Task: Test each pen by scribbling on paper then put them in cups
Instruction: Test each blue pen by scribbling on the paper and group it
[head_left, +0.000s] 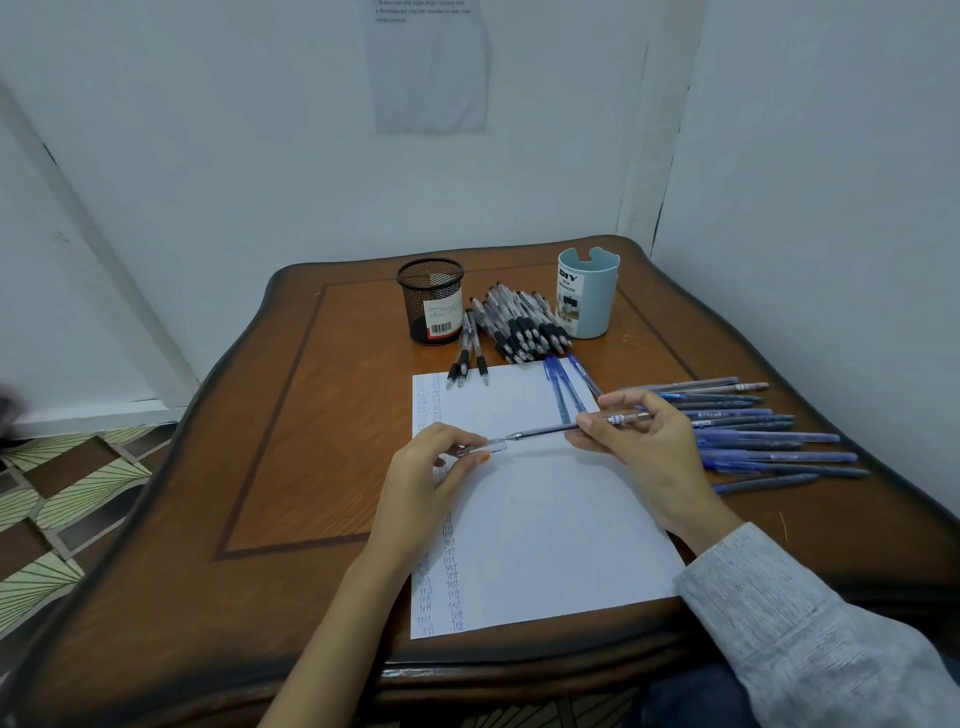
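My right hand (641, 447) grips a thin pen (550, 429) that points left over the white paper (550, 530). My left hand (434, 467) pinches the pen's clear cap (488, 447), which sits just off the tip. Columns of the word "test" run down the paper's left side. A black mesh cup (432, 301) and a light blue cup (587, 293) stand at the back of the table. Between them lies a heap of black-grip pens (519, 325). Several blue pens (753, 436) lie in a row at the right.
The wooden table (311, 415) stands in a corner of white walls. Three blue pens (566, 387) rest on the paper's top right, and three black-grip pens (467, 358) on its top edge. A tiled floor shows at the left.
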